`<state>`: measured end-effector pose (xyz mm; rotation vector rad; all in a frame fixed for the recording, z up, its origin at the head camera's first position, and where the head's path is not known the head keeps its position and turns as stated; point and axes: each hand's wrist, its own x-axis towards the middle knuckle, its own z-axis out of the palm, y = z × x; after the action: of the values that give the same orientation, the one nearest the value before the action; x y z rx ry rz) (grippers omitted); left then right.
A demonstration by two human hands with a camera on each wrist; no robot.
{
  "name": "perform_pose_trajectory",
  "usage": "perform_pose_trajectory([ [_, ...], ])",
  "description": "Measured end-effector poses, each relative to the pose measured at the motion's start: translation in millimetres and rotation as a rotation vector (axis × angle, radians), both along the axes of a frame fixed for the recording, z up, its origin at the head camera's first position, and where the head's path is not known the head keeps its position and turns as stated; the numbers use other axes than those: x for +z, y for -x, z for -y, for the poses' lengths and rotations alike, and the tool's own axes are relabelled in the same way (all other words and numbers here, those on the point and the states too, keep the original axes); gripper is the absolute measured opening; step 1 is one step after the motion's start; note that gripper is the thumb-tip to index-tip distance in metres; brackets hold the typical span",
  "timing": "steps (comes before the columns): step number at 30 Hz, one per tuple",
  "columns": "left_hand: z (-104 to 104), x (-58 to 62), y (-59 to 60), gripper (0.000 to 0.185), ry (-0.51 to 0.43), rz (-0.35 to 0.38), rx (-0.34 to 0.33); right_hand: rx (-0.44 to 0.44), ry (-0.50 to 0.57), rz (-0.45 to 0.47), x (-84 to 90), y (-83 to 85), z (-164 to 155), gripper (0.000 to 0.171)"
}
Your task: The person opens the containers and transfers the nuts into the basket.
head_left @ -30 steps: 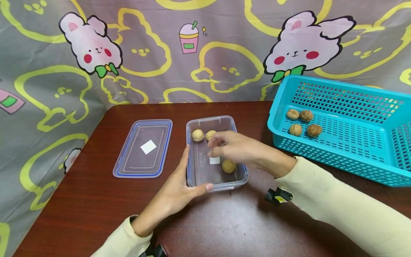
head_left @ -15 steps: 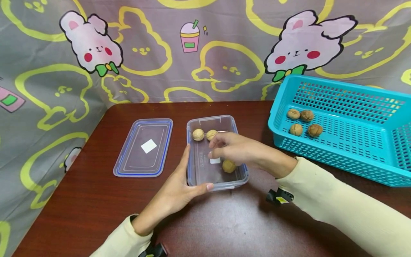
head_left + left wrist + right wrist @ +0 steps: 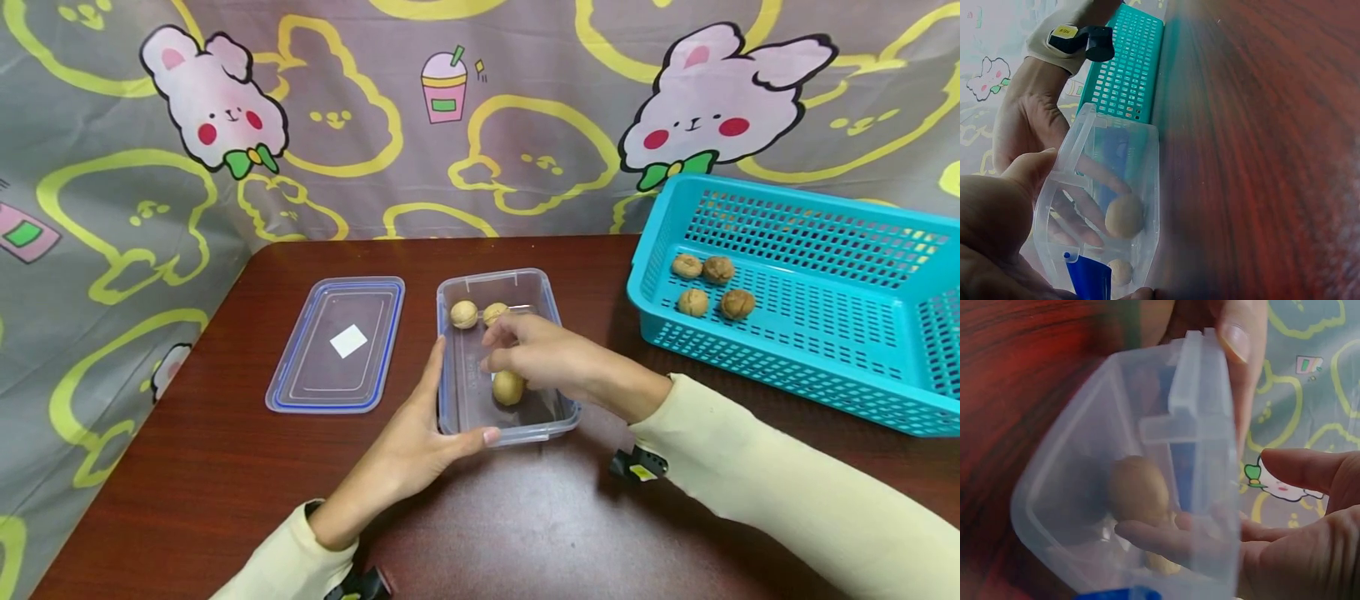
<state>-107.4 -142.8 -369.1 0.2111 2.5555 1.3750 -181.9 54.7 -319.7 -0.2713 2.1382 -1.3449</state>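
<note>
A clear plastic food container (image 3: 468, 408) stands on the table. My left hand (image 3: 416, 446) holds its near left corner, thumb across the front rim and fingers along the left side. My right hand (image 3: 543, 354) reaches down inside, fingers loosely extended and thumb apart in the right wrist view. Right against its fingers is one walnut (image 3: 507, 388), which shows large through the wall as a walnut (image 3: 1138, 487). At the far end lie a round walnut (image 3: 463, 315) and another walnut (image 3: 495, 314), partly behind the right fingers.
The container's blue-sealed lid (image 3: 333, 346), with a white label, lies flat to the left. A turquoise slotted basket (image 3: 817, 325) stands at the right; several walnuts (image 3: 717, 269) sit in its left end. A patterned cloth (image 3: 540, 75) hangs behind the brown table (image 3: 187, 467).
The near walnut has shifted left inside the container, and the right hand and forearm have moved slightly left with it. My left hand keeps its place at the corner.
</note>
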Motion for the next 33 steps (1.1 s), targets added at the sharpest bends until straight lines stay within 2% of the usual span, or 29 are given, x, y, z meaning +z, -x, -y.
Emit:
perform_pose_trajectory([
  [9,0.4,0.4,-0.4,0.127,0.001,0.008,0.005,-0.036,0.078,0.007,-13.2,-2.9,8.4,0.04],
  [15,0.1,0.5,0.1,0.128,-0.006,0.015,0.006,-0.023,0.101,-0.01,-20.1,-1.7,11.7,0.051],
  [19,0.3,0.5,0.1,0.128,-0.008,0.01,0.002,-0.004,0.098,-0.059,-25.5,-0.6,13.2,0.057],
  [22,0.5,-0.4,0.7,0.128,-0.013,0.002,-0.004,0.002,0.1,-0.088,-29.6,-0.7,14.5,0.056],
  [33,0.8,-2.3,1.6,0.127,-0.055,-0.023,-0.027,-0.014,0.1,-0.106,-38.4,-1.1,19.6,0.044],
])
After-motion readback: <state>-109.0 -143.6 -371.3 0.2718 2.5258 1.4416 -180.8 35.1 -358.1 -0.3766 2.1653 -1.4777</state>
